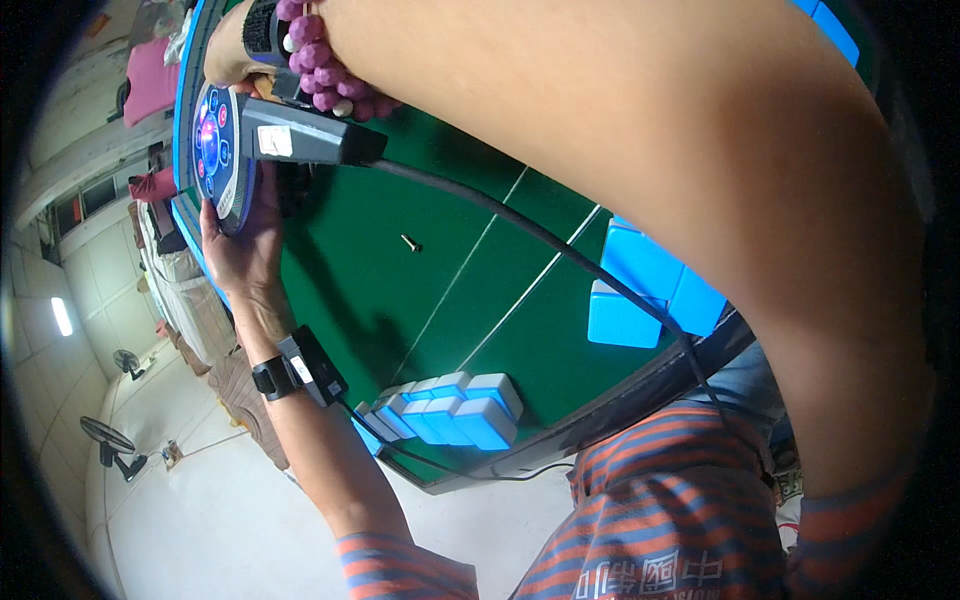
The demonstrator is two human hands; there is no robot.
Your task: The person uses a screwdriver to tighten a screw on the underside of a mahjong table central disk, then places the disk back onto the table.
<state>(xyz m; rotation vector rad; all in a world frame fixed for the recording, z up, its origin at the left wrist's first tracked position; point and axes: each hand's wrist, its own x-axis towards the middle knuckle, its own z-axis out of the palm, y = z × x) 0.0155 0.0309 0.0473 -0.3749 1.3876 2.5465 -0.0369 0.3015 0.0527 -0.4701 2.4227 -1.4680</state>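
Observation:
A round control panel (222, 150) with lit buttons stands tilted on edge at the far left of a green mahjong table. My left hand (248, 235) grips its lower rim, thumb on the button side and fingers behind. At the panel's upper end is my right hand (232, 58), reaching across from the right. Its fingers are mostly hidden by the wrist and a black box (310, 135) with a cable, so its grip is unclear. A small screw (410, 243) lies on the green felt (460, 210), away from both hands.
Blue-and-white mahjong tiles (445, 415) stand in rows at the near edge; more blue tiles (640, 280) lie to the right. A black cable (500, 212) runs over the felt under my right arm. Fans (112, 440) stand on the floor to the left.

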